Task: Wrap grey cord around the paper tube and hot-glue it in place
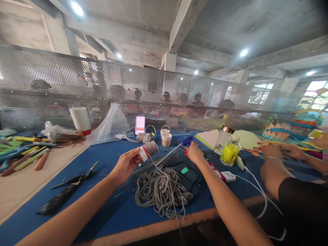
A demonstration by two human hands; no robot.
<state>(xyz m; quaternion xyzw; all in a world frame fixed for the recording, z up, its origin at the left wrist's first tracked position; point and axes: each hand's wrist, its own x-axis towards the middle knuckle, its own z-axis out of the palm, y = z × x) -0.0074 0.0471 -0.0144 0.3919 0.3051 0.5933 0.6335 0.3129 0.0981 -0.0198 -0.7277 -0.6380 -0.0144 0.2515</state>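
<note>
My left hand (pixel 127 165) grips a paper cup (pixel 150 150) tilted on its side; grey cord is wound round much of it, and its white and red rim shows near my fingers. From the cup a strand runs down to a loose heap of grey cord (pixel 164 191) on the blue table. My right hand (pixel 195 152) is closed around a blue glue gun (pixel 187 140), whose nozzle cannot be made out clearly. Beyond the hands, a second cord-wrapped cup (pixel 144 137) lies on its side, near a small pale basket (pixel 166 138) with a handle.
Black scissors (pixel 74 182) lie at left, near stacked paper cups (pixel 80 120). A lit phone (pixel 139 125) stands at the back. Glass bottles (pixel 230 150) and a power strip (pixel 222 174) are at right, beside another person's hands (pixel 273 153).
</note>
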